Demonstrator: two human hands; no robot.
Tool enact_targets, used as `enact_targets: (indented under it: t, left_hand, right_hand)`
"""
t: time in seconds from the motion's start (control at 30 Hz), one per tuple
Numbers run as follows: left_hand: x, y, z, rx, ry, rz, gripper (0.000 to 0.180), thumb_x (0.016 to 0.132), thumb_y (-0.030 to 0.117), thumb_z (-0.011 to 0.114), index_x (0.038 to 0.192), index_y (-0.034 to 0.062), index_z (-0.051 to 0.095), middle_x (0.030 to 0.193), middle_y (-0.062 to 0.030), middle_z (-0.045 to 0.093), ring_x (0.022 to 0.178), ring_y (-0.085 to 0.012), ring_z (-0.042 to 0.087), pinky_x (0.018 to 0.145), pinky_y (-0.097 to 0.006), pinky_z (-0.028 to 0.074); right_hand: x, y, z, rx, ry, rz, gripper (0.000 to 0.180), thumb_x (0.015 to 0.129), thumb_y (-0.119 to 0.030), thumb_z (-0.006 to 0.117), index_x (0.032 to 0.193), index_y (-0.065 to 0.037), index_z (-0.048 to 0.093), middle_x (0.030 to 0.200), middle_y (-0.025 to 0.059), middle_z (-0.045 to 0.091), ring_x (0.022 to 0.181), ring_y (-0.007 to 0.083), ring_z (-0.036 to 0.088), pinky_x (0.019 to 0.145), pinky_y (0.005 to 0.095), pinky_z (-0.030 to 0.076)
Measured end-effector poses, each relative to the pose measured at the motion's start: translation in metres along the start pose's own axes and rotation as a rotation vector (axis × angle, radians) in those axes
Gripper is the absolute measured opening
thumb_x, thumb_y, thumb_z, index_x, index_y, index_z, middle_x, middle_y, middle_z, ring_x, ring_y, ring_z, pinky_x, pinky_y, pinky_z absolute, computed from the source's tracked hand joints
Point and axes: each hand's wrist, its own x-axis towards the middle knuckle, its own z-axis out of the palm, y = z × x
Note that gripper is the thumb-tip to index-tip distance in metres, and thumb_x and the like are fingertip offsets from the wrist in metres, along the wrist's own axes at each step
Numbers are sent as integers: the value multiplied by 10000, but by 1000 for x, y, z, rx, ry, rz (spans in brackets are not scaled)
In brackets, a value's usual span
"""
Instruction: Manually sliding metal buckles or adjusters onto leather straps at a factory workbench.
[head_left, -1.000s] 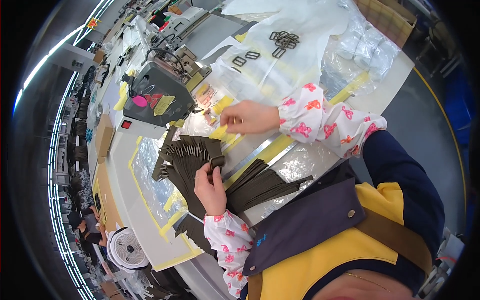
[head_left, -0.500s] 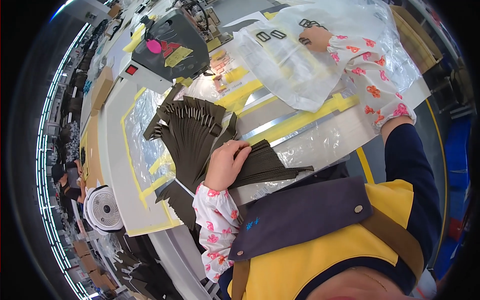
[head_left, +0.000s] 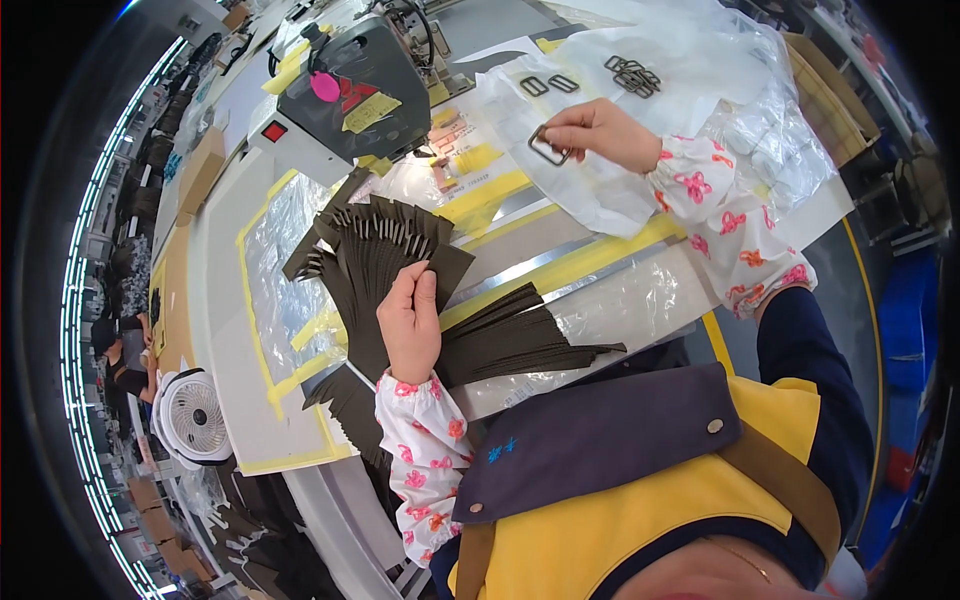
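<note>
Currently, fanned dark olive webbing straps point(head_left: 365, 290) lie on the pale bench point(head_left: 222, 335), the left hand point(head_left: 410, 325) pinching one flat strap end point(head_left: 450, 268). Well apart, a dark rectangular metal buckle point(head_left: 541, 153) is clasped by the right hand's point(head_left: 603, 135) fingertips over a translucent white sheet point(head_left: 600, 200). A loose grip could drop it; careless tugging could disorder the fan.

From the left of two cameras worn on my head, this wide fisheye view looks steeply down over my yellow-and-navy garment point(head_left: 620, 505), close by, onto the pale, yellow-taped table point(head_left: 265, 425), while long white strip lights point(head_left: 72, 330) bend along its left rim.
</note>
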Motion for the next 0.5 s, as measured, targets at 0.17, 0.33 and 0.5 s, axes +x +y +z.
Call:
enact_targets:
  t: [0.17, 0.33, 0.5]
  left_hand:
    - [-1, 9, 4, -49, 0, -27, 154, 866, 119, 526, 925, -17, 566, 701, -45, 562, 619, -87, 476, 578, -228, 406]
    - [-6, 10, 2, -79, -52, -57, 136, 860, 110, 529, 913, -11, 563, 707, -65, 551, 611, -107, 483, 579, -229, 403]
    - [-7, 8, 3, -101, -20, 4, 118, 859, 91, 520, 911, -7, 558, 699, -72, 543, 606, -119, 491, 577, -235, 405]
  right_hand:
    - [-19, -25, 62, 270, -236, 120, 233, 829, -151, 585, 976, 29, 595, 751, 43, 597, 599, 70, 545, 559, 193, 459]
    - [-23, -27, 99, 427, -330, 154, 221, 824, -96, 577, 993, 46, 570, 785, 51, 598, 608, 83, 570, 545, 201, 477]
    - [-24, -24, 119, 478, -284, 163, 160, 831, -73, 546, 948, 34, 571, 766, 54, 598, 569, 81, 563, 502, 191, 468]
